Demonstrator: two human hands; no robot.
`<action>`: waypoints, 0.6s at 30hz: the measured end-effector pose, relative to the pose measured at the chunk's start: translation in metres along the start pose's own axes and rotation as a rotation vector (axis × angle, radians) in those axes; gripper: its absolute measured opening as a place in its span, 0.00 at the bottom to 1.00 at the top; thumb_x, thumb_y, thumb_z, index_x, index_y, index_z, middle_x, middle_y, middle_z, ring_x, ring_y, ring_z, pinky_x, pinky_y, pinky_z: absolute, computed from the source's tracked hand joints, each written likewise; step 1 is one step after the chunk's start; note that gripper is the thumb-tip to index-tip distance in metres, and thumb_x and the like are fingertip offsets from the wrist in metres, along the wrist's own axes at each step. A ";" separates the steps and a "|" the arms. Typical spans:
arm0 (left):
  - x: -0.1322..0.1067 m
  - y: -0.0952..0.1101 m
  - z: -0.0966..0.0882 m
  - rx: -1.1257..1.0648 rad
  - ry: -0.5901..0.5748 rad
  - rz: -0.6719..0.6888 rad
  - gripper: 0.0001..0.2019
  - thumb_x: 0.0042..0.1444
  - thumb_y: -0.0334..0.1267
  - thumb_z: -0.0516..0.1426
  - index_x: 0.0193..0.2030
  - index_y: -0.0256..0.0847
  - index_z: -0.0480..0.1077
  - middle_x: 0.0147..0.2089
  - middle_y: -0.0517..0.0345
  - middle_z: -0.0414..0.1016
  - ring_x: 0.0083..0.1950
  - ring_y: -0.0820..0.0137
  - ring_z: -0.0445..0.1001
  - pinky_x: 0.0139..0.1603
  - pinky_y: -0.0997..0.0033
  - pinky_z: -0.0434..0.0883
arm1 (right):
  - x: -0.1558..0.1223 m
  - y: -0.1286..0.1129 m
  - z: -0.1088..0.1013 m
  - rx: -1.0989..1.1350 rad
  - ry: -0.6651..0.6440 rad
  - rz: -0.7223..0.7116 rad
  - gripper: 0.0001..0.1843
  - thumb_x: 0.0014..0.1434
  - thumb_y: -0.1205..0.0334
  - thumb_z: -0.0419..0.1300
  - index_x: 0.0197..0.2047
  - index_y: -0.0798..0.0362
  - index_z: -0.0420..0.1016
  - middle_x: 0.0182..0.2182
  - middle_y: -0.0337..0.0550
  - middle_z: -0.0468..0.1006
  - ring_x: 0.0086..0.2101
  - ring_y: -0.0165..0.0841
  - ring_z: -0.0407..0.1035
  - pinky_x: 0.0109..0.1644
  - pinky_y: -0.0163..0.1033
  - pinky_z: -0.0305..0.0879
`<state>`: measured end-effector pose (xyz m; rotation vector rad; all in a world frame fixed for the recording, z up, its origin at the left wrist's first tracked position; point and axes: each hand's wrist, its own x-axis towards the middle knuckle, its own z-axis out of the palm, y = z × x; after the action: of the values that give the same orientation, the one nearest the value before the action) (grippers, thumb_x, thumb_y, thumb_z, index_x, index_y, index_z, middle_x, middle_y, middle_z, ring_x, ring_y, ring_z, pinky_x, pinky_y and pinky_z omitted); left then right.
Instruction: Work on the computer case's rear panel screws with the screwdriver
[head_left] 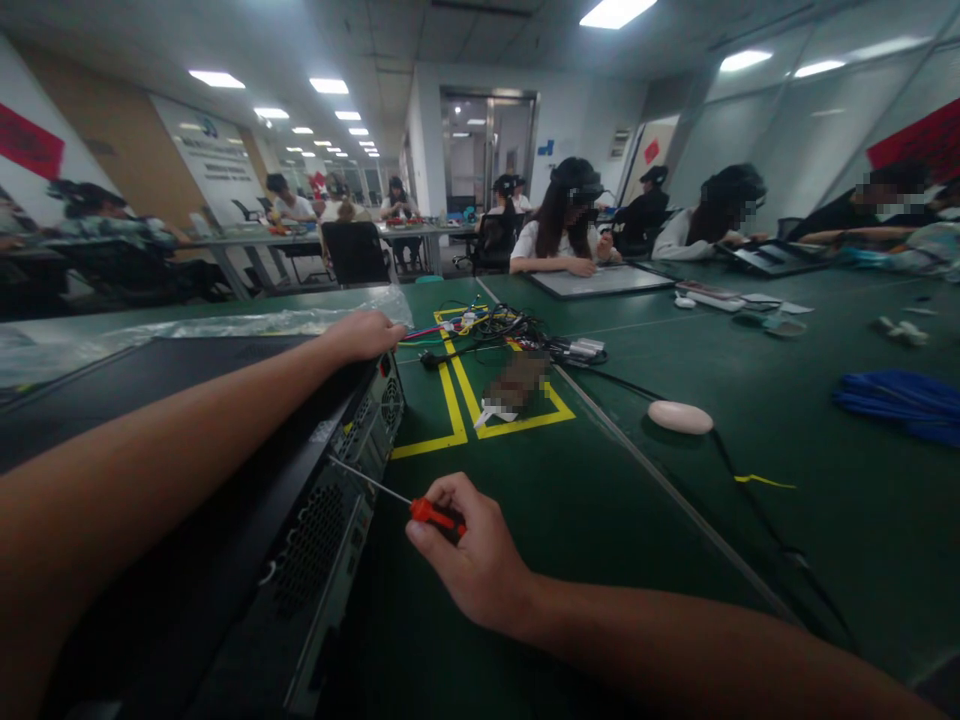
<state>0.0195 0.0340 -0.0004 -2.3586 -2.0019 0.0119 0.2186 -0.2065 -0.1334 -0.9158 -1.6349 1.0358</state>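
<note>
A black desktop computer case lies on its side at the left, with its rear panel of vents and ports facing right. My left hand is closed over the far top corner of the case, its fingers partly hidden beyond the edge. In my right hand is a screwdriver with a red and black handle. Its thin metal shaft points left, and the tip meets the upper edge of the rear panel. Whether a screw sits under the tip is too small to tell.
Beyond the case lie bundled cables and a pixelated object within yellow tape lines. A pale oval object and a blue cloth-like bundle are on the green table at right. Several people work across it.
</note>
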 end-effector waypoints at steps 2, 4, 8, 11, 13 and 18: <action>0.001 0.000 0.001 0.022 0.004 0.008 0.32 0.61 0.53 0.42 0.45 0.40 0.85 0.51 0.42 0.84 0.55 0.50 0.80 0.56 0.61 0.73 | 0.000 0.000 -0.001 -0.009 0.000 -0.006 0.07 0.64 0.60 0.66 0.41 0.50 0.71 0.31 0.34 0.71 0.30 0.31 0.66 0.37 0.38 0.63; 0.001 -0.001 0.001 0.041 0.005 0.015 0.33 0.62 0.54 0.41 0.47 0.39 0.84 0.51 0.41 0.84 0.55 0.51 0.80 0.56 0.62 0.73 | 0.000 -0.001 -0.001 -0.017 -0.001 -0.008 0.06 0.64 0.60 0.66 0.41 0.50 0.72 0.31 0.34 0.72 0.30 0.31 0.66 0.37 0.38 0.63; -0.001 0.001 0.000 0.043 0.017 -0.003 0.34 0.63 0.53 0.41 0.49 0.37 0.84 0.51 0.38 0.83 0.56 0.49 0.80 0.54 0.60 0.73 | 0.001 -0.002 -0.002 -0.024 -0.011 -0.001 0.05 0.65 0.60 0.64 0.41 0.51 0.74 0.32 0.36 0.74 0.32 0.33 0.68 0.40 0.39 0.65; -0.003 0.003 -0.001 0.027 0.019 -0.003 0.33 0.63 0.53 0.41 0.47 0.36 0.84 0.51 0.37 0.83 0.55 0.47 0.80 0.53 0.58 0.74 | 0.001 -0.001 -0.002 -0.037 -0.028 -0.012 0.07 0.68 0.58 0.62 0.43 0.52 0.76 0.35 0.40 0.76 0.35 0.35 0.71 0.42 0.40 0.66; -0.004 0.003 -0.001 0.026 0.019 0.006 0.32 0.63 0.53 0.41 0.46 0.38 0.84 0.51 0.39 0.83 0.55 0.48 0.80 0.53 0.58 0.73 | 0.002 -0.001 -0.003 -0.058 -0.037 -0.044 0.10 0.71 0.56 0.60 0.42 0.53 0.78 0.35 0.41 0.77 0.36 0.35 0.72 0.42 0.41 0.66; -0.002 0.002 -0.001 0.036 0.015 0.006 0.31 0.64 0.52 0.42 0.46 0.40 0.85 0.52 0.43 0.83 0.56 0.50 0.80 0.56 0.61 0.73 | 0.003 0.000 -0.002 -0.050 -0.041 -0.077 0.13 0.74 0.56 0.56 0.42 0.52 0.79 0.34 0.41 0.76 0.35 0.35 0.72 0.42 0.41 0.66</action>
<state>0.0213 0.0312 0.0001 -2.3365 -1.9708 0.0300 0.2197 -0.2039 -0.1322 -0.8629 -1.7239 0.9709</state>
